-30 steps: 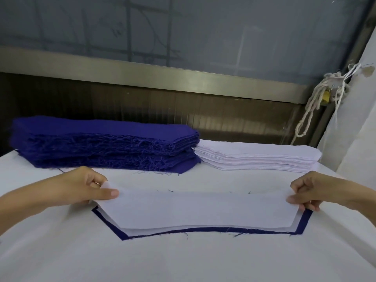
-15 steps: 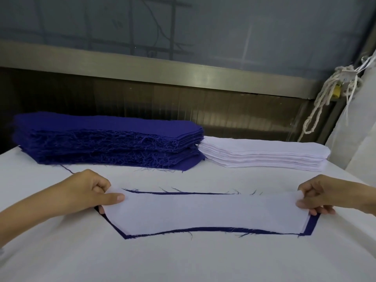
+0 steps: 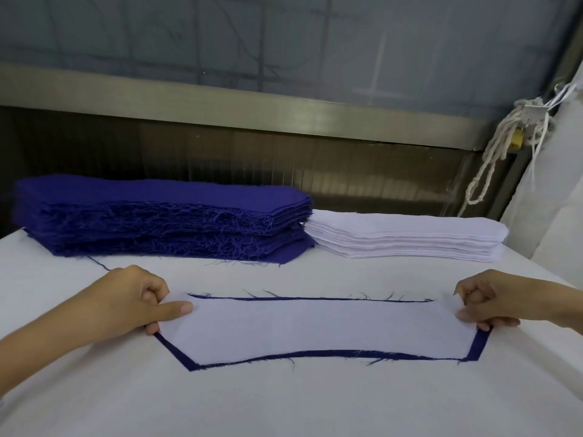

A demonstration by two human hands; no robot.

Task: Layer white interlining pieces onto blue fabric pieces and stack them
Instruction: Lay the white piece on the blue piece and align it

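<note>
Pinching, left hand (image 3: 126, 305): thumb lies flat on the left end of the white interlining piece (image 3: 315, 329); the other fingers are curled, one fingertip showing under the edge.
Right hand (image 3: 492, 305): pinches the right end of the same piece, thumb on top, fingers curled below.
White interlining piece: lies flat on the blue fabric piece (image 3: 331, 354), mid-desk, between the two hands.
Blue fabric piece: under the white one; shows as a thin line along the far edge and a wider border along the near edge and slanted ends; threads frayed.
Blue stack (image 3: 157, 212): far left of the desk (image 3: 284, 405), tall, ragged edges.
White stack (image 3: 403, 238): lower, touching the blue stack's right end.
Cord (image 3: 492, 159): knotted, hangs at far right.
</note>
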